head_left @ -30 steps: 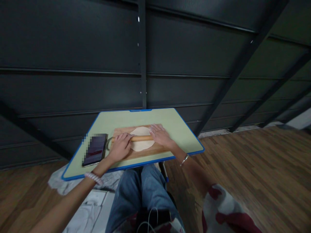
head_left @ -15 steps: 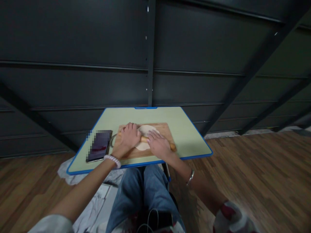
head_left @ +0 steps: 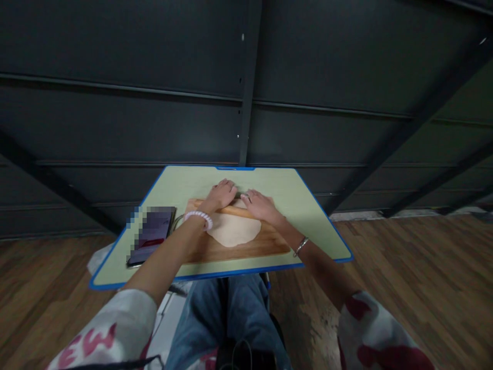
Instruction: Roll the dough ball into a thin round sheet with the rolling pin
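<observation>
Both of my hands lie palm down on a wooden rolling pin (head_left: 233, 210), near the far edge of a wooden board (head_left: 265, 246). My left hand (head_left: 223, 194) presses on the pin's left part, its fingers stretched forward over it. On the right part rests my right hand (head_left: 260, 204), its fingers also extended rather than wrapped round the wood. Under the pin is a flat, pale sheet of dough (head_left: 234, 229), roughly round; most of it shows on the near side. The hands and wrists cover the pin's ends.
The board lies on a pale green tabletop with a blue rim (head_left: 316, 241). Left of the board is a phone or tablet (head_left: 154, 231), partly pixelated, beside a thin ring-like edge (head_left: 176, 222). A dark panelled wall (head_left: 185, 133) rises behind; my jeans-clad legs (head_left: 227, 313) are below the table.
My hands and the rolling pin have moved forward, from the middle of the dough to its far part. More of the dough's near side shows now. The view has shifted slightly.
</observation>
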A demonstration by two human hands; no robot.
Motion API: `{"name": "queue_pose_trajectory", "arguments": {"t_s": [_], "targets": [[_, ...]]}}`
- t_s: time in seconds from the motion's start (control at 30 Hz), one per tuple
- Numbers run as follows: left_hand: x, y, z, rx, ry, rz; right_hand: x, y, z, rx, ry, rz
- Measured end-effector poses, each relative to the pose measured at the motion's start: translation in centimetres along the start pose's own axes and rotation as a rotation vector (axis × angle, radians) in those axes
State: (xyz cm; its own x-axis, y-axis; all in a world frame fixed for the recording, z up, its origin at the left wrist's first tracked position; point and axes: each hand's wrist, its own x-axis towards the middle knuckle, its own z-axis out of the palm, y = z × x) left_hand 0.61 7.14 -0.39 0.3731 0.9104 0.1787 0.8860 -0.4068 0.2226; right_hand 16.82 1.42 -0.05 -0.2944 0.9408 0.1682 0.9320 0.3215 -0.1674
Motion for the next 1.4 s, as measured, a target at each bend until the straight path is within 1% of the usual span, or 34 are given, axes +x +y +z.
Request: {"name": "queue_pose_trajectory", "arguments": {"t_s": [0.07, 0.17, 0.23, 0.33, 0.4, 0.5, 0.57, 0.7, 0.87, 0.97, 1.1, 1.27, 1.4], "targets": [[0.8, 0.1, -0.1, 0.015, 0.015, 0.025, 0.7, 0.7, 0.4, 0.005, -0.047, -0.019], [1.5, 0.4, -0.2, 0.046, 0.015, 0.071, 1.2, 1.2, 0.9, -0.002, -0.071, -0.087], [1.5, 0.5, -0.2, 0.062, -0.005, 0.089, 1.1, 1.2, 1.1, 0.007, -0.058, -0.098], [0.8, 0.5, -0.2, 0.087, -0.037, 0.112, 0.6, 0.8, 1.4, 0.031, -0.036, -0.076], [0.0, 0.3, -0.3, 0.09, -0.05, 0.13, -0.1, 0.3, 1.5, 0.043, -0.052, -0.081], [-1.3, 0.1, -0.6, 0.086, -0.061, 0.141, -1.7, -1.0, 1.3, 0.064, -0.077, -0.126], [-2.2, 0.0, -0.8, 0.1, -0.074, 0.137, -2.9, -2.1, 0.9, 0.087, -0.055, -0.14], [-4.1, -0.3, -1.2, 0.14, -0.095, 0.143, -5.3, -4.9, -0.3, 0.106, 0.017, -0.105], [-7.4, -1.2, -1.5, 0.174, -0.063, 0.233, -7.9, -8.0, -0.8, 0.114, 0.026, -0.076], [-9.3, -1.5, -1.8, 0.162, -0.031, 0.265, -9.1, -9.2, -0.6, 0.128, 0.061, -0.081], [-11.3, -1.6, -2.3, 0.131, -0.013, 0.274, -9.8, -9.6, -0.6, 0.115, 0.077, -0.105], [-13.3, -2.1, -2.9, 0.095, -0.003, 0.31, -10.8, -9.1, -0.5, 0.06, 0.072, -0.139], [-14.9, -2.5, -3.0, 0.056, 0.025, 0.325, -11.8, -8.6, -0.3, 0.062, 0.09, -0.165]]}}
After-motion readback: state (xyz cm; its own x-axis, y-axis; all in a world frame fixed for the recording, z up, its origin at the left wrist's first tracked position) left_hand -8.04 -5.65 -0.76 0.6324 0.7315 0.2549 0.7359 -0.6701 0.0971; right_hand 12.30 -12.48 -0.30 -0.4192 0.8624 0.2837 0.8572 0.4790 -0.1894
